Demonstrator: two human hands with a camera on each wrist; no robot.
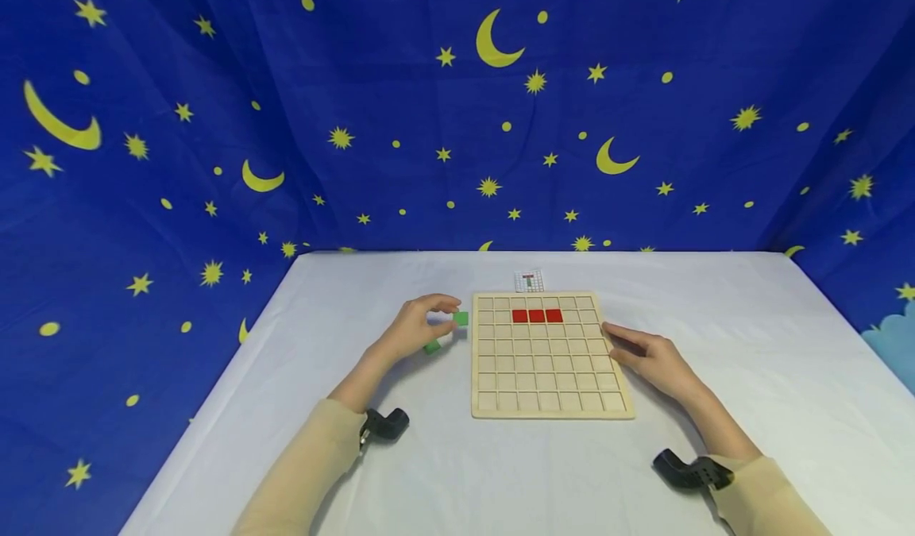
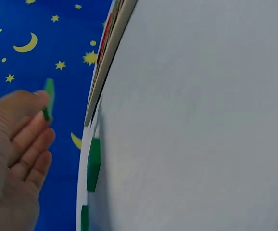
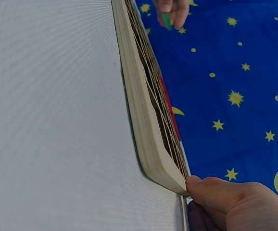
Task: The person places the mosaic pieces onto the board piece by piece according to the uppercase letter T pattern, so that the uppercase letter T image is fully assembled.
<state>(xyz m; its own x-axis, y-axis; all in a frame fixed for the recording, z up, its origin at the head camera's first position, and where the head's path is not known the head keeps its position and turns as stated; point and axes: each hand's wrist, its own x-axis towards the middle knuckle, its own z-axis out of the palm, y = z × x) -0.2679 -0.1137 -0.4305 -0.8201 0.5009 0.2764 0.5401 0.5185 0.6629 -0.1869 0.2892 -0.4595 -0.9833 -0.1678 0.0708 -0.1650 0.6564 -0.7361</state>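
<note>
My left hand (image 1: 417, 327) pinches a green square tile (image 1: 461, 318) between thumb and fingers, held up just beside the left edge of a wooden grid board (image 1: 507, 363). In the left wrist view the held tile (image 2: 50, 96) is slightly blurred. Another green tile (image 1: 432, 347) lies on the table beneath that hand. Two green tiles show there in the left wrist view, the nearer tile (image 2: 94, 164) and one cut off by the frame's bottom. Three red tiles (image 1: 536, 316) sit side by side in the board's second row. My right hand (image 1: 658, 364) touches the board's right edge with extended fingers and thumb.
A small printed card (image 1: 529, 281) with a T-shaped pattern lies behind the board. White cloth covers the table (image 1: 400, 488). A blue curtain (image 1: 400, 179) with yellow moons and stars hangs behind and at both sides. Each wrist carries a black camera mount (image 1: 386, 425).
</note>
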